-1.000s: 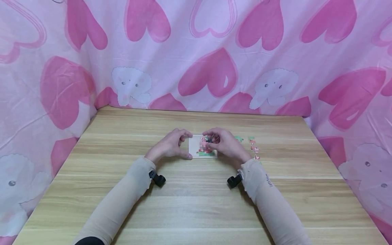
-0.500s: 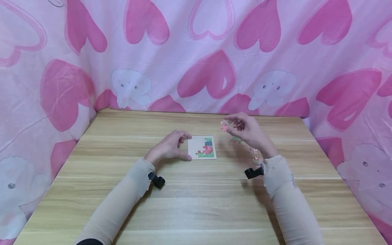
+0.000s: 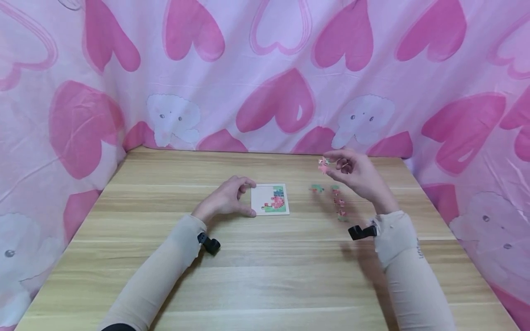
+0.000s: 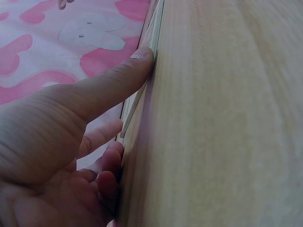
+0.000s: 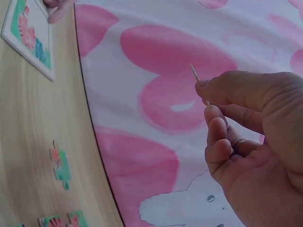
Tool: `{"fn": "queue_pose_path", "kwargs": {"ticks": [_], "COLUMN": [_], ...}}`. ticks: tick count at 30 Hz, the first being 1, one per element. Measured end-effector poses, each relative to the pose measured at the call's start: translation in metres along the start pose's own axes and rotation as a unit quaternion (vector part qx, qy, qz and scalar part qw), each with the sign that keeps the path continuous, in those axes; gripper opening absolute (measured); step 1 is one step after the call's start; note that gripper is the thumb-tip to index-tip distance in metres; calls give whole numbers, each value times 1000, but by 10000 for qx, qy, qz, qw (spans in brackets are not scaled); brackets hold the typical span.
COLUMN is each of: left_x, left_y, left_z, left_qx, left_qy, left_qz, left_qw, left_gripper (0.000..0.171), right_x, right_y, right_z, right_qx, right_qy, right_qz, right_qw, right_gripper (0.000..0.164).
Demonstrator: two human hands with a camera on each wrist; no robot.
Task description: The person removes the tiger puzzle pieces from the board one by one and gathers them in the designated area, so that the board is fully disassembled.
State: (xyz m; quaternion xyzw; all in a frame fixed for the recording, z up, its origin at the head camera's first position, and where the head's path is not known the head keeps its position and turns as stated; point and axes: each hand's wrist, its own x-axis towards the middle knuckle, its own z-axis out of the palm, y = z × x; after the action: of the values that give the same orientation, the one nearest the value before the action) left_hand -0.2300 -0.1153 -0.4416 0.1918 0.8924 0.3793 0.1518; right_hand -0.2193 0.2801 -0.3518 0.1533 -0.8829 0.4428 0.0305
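The white puzzle tray lies flat on the table, with joined pink, green and blue jigsaw pieces along its right and bottom sides. My left hand holds the tray at its left side, thumb on the near corner and a finger at the far one. In the left wrist view the thumb presses on the tray's edge. Raised above the table to the right, my right hand pinches a pink jigsaw piece between thumb and finger. That piece appears edge-on in the right wrist view.
A green and red loose piece lies right of the tray. Further right, several more loose pieces form a rough column. A pink heart-patterned curtain closes off the table's back and sides.
My right hand has lifted away from the tray and moved right with the pink jigsaw piece, uncovering the joined pieces. The left hand has stayed at the tray.
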Motion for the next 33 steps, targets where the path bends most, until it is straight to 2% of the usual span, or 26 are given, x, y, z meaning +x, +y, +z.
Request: {"fn": "queue_pose_path", "kwargs": {"ticks": [7, 19, 26, 33], "left_x": [0, 1, 1, 2], "left_y": [1, -1, -2, -2], "left_z": [0, 0, 0, 0], "left_qx": [-25, 62, 58, 89], "left_qy": [-24, -29, -19, -28], "left_qz": [-30, -69, -61, -43], "left_qw": [10000, 10000, 10000, 9999], "left_gripper": [88, 87, 87, 87], "right_x": [-9, -25, -27, -26], "right_y": [17, 66, 73, 82], "right_z": [4, 31, 36, 40], "right_qx": [-334, -347, -189, -464], "right_qy": [-236, -951, -1224, -1239], "right_qz": [-90, 385, 465, 496], "right_qw": [9991, 9941, 9912, 9900], "right_gripper": [44, 43, 43, 41]}}
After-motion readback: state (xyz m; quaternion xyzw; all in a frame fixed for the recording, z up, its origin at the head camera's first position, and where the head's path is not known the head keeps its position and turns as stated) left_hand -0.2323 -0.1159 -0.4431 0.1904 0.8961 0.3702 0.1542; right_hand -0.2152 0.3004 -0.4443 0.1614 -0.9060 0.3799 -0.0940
